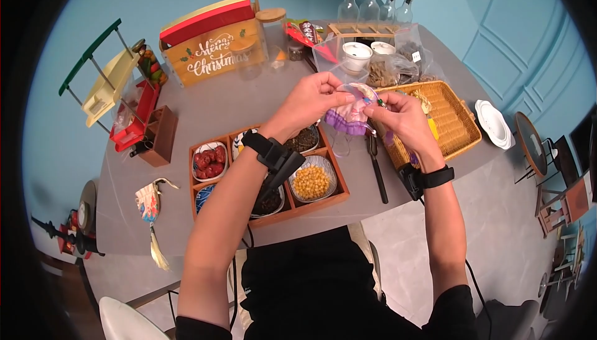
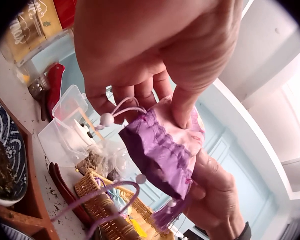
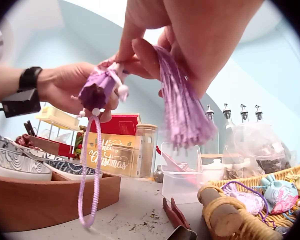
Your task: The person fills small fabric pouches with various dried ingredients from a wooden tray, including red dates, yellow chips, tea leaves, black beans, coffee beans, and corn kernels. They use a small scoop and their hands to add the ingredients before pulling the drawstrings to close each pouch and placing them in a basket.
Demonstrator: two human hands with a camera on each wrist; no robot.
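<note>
A small purple and pink drawstring pouch (image 1: 354, 113) is held above the table between both hands. My left hand (image 1: 311, 101) pinches the pink cloth between thumb and fingers; the gathered purple mouth (image 2: 157, 155) faces downward. On the other side, my right hand (image 1: 407, 119) grips the pouch's end with thumb and fingers. A purple tassel (image 3: 185, 115) hangs from beside the right fingers. Below the mouth dangles a looped lilac cord (image 3: 88, 175) with white beads. The right wrist view shows the mouth partly spread, its inside dark.
Below stands a wooden compartment tray (image 1: 339, 198) with bowls of corn kernels (image 1: 311, 182), red dates (image 1: 209, 161) and dark dried bits. Tongs (image 1: 377, 172) lie beside a wicker basket (image 1: 457, 119) holding other pouches. A tasselled pouch (image 1: 148, 204) lies left. Glass bottles (image 1: 369, 9) stand behind.
</note>
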